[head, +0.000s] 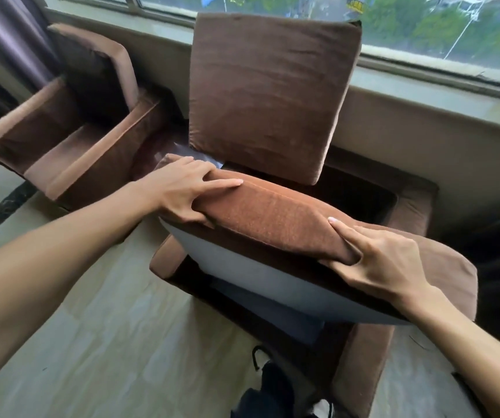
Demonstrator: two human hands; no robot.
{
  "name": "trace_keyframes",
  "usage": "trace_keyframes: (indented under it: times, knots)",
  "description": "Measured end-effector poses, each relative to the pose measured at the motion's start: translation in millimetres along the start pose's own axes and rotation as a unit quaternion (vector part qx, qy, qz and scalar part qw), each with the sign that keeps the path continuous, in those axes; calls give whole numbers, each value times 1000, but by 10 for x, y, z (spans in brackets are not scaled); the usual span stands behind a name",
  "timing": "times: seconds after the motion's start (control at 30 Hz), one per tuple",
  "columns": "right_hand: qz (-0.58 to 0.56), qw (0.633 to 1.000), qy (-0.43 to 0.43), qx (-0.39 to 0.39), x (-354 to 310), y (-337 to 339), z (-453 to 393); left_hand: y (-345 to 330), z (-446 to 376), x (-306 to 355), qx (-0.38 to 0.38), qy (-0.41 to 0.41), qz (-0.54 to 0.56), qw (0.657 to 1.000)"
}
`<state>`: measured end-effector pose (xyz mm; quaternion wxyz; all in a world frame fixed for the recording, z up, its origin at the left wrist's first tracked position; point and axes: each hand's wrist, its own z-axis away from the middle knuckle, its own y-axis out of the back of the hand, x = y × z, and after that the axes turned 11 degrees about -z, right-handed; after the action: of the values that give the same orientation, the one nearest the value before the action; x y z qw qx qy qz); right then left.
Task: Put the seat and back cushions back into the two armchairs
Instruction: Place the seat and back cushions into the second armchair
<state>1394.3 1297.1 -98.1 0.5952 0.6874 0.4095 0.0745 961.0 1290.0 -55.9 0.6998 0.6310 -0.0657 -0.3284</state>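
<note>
I hold a brown seat cushion (282, 218) with a grey underside tilted above the near armchair (366, 360), whose seat well is dark and open. My left hand (188, 191) grips the cushion's left end. My right hand (381, 260) pinches its front edge on the right. A second brown cushion (272, 92) stands upright at the back of this armchair, against the window sill. The other armchair (70, 140) stands to the left with a dark back cushion (91, 76) in place and a seat cushion in it.
A window (423, 31) and its sill run along the back wall. A dark curtain (7, 34) hangs at the far left. Dark shoes (272, 390) and a cord lie on the pale floor in front of the near armchair.
</note>
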Motion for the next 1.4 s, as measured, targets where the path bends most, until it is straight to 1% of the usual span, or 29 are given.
trace_keyframes:
  times: [0.13,0.23,0.33,0.4,0.5,0.6,0.67,0.73,0.8,0.83,0.9,0.97,1.07,1.13,1.23,1.4]
  knots:
    - [13,1000,-7,8,-87,-79,137,-82,94,74,8,1,-7,1000]
    - [37,998,-7,49,-266,-307,202,-283,132,20,4,-14,-19,1000]
    - [62,996,-45,55,-389,-695,208,-650,65,-78,-1,-30,-8,1000]
    - [75,992,-85,56,-397,-965,271,-944,-110,-117,-5,-56,-1,998]
    - [99,985,-116,79,-343,-1173,315,-1297,-288,-155,22,-66,13,997]
    - [96,985,-135,46,-317,-1194,244,-1383,-295,-227,57,-69,45,995]
    - [92,987,-130,25,-332,-1159,269,-1384,-250,-218,70,-71,65,993]
    - [62,989,-136,19,-381,-1079,278,-1361,-206,-167,78,-66,75,992]
    - [19,984,-177,15,-446,-1004,180,-1294,-178,-101,80,-37,99,991]
    - [12,979,-205,14,-466,-990,92,-1246,-199,-84,78,-8,119,990]
    - [36,965,-261,6,-444,-1025,-123,-1153,-331,-72,64,71,155,983]
    - [69,949,-308,-13,-379,-1098,-293,-1127,-489,-47,49,138,164,975]
    - [91,923,-371,-45,-332,-1207,-365,-1183,-602,42,23,176,132,975]
    - [97,920,-378,-41,-329,-1240,-321,-1223,-580,103,38,185,120,975]
    - [93,925,-368,-16,-377,-1239,-250,-1246,-471,185,77,204,119,969]
    - [100,934,-342,25,-559,-1344,-8,-1320,-108,464,114,234,115,959]
